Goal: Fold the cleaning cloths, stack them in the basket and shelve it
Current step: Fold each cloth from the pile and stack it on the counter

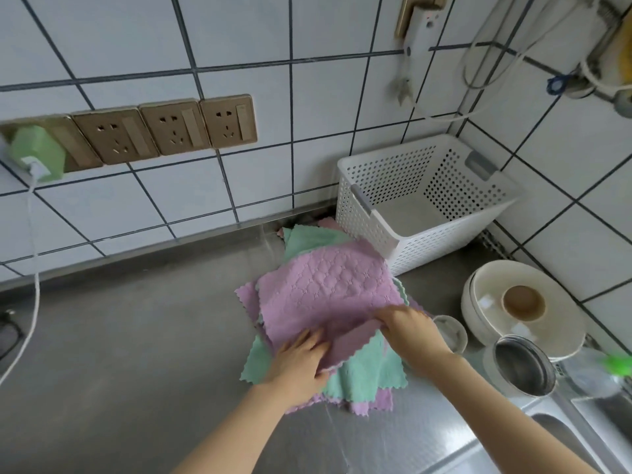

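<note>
Barely begun: both hands, left (pixel 301 357) and right (pixel 408 328), pinch the top cloth's (pixel 325 289) near edge; basket (pixel 424 200) at one o'clock holds nothing.

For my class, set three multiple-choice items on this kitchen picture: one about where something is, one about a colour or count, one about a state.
1. Where does the white basket stand?
A. In the counter's corner against the tiled wall
B. In the sink
C. On a shelf

2. What colour is the top cloth being folded?
A. Yellow
B. Purple
C. White

3. What is in the basket?
A. A stack of folded cloths
B. Bowls
C. Nothing visible

Answers:
1 A: the basket sits on the steel counter where the two tiled walls meet.
2 B: the left hand and right hand turn up the near edge of a purple cloth lying on green and purple ones.
3 C: its bare white floor shows.
</note>
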The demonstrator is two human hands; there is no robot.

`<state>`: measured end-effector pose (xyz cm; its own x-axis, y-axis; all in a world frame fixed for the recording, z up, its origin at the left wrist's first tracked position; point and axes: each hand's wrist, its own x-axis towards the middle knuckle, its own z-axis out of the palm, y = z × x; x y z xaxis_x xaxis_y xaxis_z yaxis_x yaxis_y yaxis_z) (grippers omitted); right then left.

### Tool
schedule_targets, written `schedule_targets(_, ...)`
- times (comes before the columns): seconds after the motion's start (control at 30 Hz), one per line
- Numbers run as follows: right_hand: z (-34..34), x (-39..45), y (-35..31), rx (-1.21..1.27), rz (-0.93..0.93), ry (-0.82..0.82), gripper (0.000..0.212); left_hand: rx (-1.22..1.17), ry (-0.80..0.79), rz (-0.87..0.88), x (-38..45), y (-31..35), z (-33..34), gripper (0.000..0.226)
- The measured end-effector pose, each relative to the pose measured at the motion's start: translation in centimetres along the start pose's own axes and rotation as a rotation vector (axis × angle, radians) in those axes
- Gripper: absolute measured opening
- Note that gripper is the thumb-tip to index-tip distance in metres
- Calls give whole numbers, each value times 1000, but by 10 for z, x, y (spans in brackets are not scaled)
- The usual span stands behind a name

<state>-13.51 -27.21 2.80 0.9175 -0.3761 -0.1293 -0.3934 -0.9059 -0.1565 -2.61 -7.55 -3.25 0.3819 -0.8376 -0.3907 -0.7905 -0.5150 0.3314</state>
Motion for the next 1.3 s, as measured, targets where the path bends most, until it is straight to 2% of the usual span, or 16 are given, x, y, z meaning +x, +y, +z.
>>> schedule_targets(0.07, -16, 9, -5, 38, 15, 74, 17, -61, 71, -38, 0, 1, -8, 57)
schedule_targets(0.2, -36, 20, -14, 84, -21, 215, 14, -308, 314, -158, -11, -10, -33, 15)
schedule_targets(0.3, -54, 25, -23, 116, -89, 251, 23, -492, 492, -157, -25, -39, -64, 33)
schedule_targets(0.43, -98, 22, -59, 356, -210, 453, 30, -563, 850, -84, -69, -67, -127, 49)
schedule_targets(0.53, -118, 7, -86, 446, -256, 484, 33, -520, 949, -38, -114, -89, -149, 50)
schedule_targets(0.6, -116, -4, -103, 461, -285, 365, 33, -521, 851, -8, -149, -102, -148, 46)
schedule_targets(0.77, -95, -20, -134, 400, -364, -48, 28, -540, 264, -139, -227, -145, -112, 22)
schedule_targets(0.83, -90, -22, -146, 444, -419, -184, 24, -541, 150, -184, -257, -155, -106, 37)
schedule_targets(0.9, -89, -20, -158, 538, -424, -259, 17, -607, 132, -243, -282, -163, -106, 43)
schedule_targets(0.97, -89, -16, -171, 645, -362, -294, 5, -764, 226, -268, -300, -170, -110, 25)
schedule_targets(1.0, -86, -13, -177, 706, -331, -290, 7, -889, 295, -303, -303, -177, -110, 10)
schedule_targets(1.1, -63, -1, -199, 1031, -190, -270, 17, -1184, 606, -423, -297, -202, -90, 28)
schedule_targets(1.17, -28, 13, -214, 1195, -44, -231, 20, -1183, 836, -514, -283, -211, -67, 26)
schedule_targets(1.23, 23, 31, -227, 1128, 37, -98, 28, -1123, 999, -622, -262, -217, -36, 39)
schedule_targets(1.3, 78, 46, -241, 997, 65, 47, 37, -1031, 1095, -651, -242, -227, 2, 43)
